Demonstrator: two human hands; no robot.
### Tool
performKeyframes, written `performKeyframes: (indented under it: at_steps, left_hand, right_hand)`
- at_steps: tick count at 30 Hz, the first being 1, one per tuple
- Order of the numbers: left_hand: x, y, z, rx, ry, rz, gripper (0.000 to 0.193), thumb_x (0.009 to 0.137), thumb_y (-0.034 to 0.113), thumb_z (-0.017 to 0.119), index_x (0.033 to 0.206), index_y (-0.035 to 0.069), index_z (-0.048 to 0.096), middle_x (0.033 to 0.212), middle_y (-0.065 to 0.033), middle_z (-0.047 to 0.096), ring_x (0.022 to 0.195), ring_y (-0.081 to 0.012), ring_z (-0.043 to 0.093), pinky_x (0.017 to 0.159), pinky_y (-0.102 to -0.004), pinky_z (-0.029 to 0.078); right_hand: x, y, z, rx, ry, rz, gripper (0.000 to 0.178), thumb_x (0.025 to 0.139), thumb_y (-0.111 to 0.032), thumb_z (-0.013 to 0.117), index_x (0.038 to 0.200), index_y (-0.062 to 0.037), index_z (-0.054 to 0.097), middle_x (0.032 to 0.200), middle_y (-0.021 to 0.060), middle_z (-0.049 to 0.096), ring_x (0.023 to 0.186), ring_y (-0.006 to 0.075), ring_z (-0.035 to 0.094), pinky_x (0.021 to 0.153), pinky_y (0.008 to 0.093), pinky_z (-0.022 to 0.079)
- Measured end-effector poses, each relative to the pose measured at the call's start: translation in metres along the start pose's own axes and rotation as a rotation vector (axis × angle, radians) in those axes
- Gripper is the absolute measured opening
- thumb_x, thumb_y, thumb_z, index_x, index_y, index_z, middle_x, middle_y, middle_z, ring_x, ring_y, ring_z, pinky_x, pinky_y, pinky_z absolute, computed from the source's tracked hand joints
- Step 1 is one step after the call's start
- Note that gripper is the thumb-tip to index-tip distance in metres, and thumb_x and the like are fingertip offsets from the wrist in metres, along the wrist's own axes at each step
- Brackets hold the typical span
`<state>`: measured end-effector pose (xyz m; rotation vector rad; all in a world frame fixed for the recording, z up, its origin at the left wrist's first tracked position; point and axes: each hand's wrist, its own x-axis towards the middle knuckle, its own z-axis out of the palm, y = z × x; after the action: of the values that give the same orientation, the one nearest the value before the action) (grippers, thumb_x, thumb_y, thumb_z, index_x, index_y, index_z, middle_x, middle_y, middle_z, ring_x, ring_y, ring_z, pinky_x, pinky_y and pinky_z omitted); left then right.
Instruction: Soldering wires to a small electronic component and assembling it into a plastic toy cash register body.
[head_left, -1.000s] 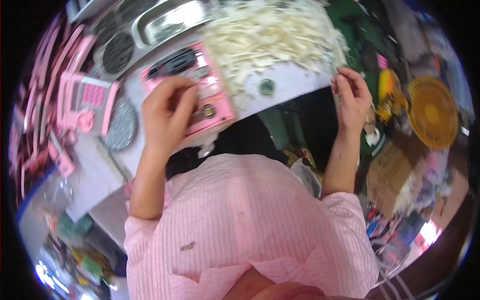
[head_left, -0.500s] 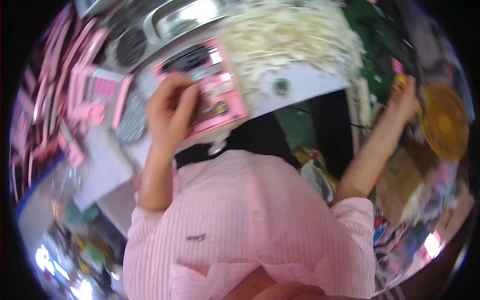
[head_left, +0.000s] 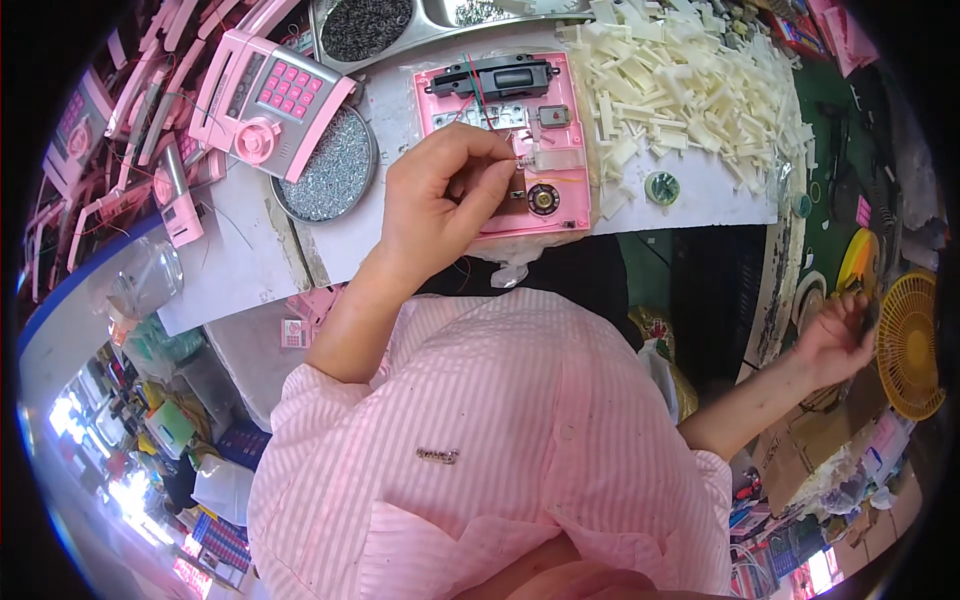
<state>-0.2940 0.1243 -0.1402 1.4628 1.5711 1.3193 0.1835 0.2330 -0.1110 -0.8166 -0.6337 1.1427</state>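
My left hand (head_left: 445, 195) is over a pink plastic panel (head_left: 575, 140) on the bench. Its thumb and fingers are pinched together; what they grip is hidden. Thin red and dark wires run toward these fingers. Fixed on the panel are a black bar-shaped part (head_left: 510, 80), a small round speaker-like part (head_left: 543, 200) and a whitish block (head_left: 558, 160). My right hand (head_left: 840, 340) is out at the far right, fingers loosely curled and apart, with nothing visible in it. It is close to a yellow curved object (head_left: 858, 260) and a yellow round grille (head_left: 908, 345).
White plastic pieces (head_left: 680, 90) lie heaped right of the panel, near a small round greenish item (head_left: 662, 188). At left are a round dish of small silvery parts (head_left: 372, 185), a pink keypad housing (head_left: 275, 95) and more pink parts. A metal tray (head_left: 430, 35) with dark screws stands behind.
The view has shifted, so the bench sits farther right and looks sharper. My right hand no longer shows the small yellow-and-pink thing near its fingertips. My left hand stays over the panel.
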Motion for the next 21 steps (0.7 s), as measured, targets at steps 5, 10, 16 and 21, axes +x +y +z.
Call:
performKeyframes:
  at_steps: [5, 10, 16, 21]
  left_hand:
    - [-0.009, 0.002, -0.001, 0.186, 0.011, 0.097, 0.011, 0.082, -0.003, 0.068, 0.092, 0.001, 0.064, 0.085, -0.0072, 0.065, 0.06, -0.0114, 0.055, 0.053, -0.0237, 0.042]
    - [-0.004, -0.002, 0.003, 0.18, 0.007, 0.205, 0.013, 0.079, -0.003, 0.069, 0.091, 0.002, 0.064, 0.082, -0.009, 0.063, 0.059, -0.018, 0.055, 0.053, -0.0275, 0.043]
    - [0.025, 0.006, 0.018, 0.396, 0.119, 0.188, 0.013, 0.071, 0.007, 0.075, 0.083, 0.008, 0.069, 0.091, -0.005, 0.06, 0.079, -0.0228, 0.054, 0.071, -0.0355, 0.041]
    - [0.039, -0.004, 0.028, 0.583, 0.131, 0.217, 0.013, 0.065, 0.015, 0.078, 0.077, 0.013, 0.073, 0.102, -0.0003, 0.059, 0.1, -0.0283, 0.047, 0.085, -0.0428, 0.032]
  right_hand:
    - [-0.035, 0.059, 0.086, -0.153, -0.113, 0.041, 0.042, 0.094, -0.03, 0.056, 0.124, -0.0006, 0.054, 0.091, 0.0167, 0.06, 0.078, 0.0203, 0.052, 0.066, 0.0297, 0.043]
    - [-0.061, 0.096, 0.135, -0.414, -0.345, -0.093, 0.024, 0.093, -0.021, 0.06, 0.105, -0.0031, 0.049, 0.077, 0.0046, 0.049, 0.055, 0.0097, 0.044, 0.051, 0.0219, 0.035]
    - [-0.078, 0.115, 0.162, -0.324, -0.539, 0.053, 0.028, 0.084, 0.002, 0.068, 0.104, -0.0024, 0.049, 0.085, 0.003, 0.054, 0.07, 0.0071, 0.052, 0.063, 0.0172, 0.038]
    - [-0.086, 0.121, 0.154, -0.441, -0.572, 0.169, 0.029, 0.083, 0.006, 0.068, 0.107, -0.0004, 0.052, 0.08, -0.0003, 0.057, 0.07, 0.0029, 0.049, 0.063, 0.0169, 0.036]
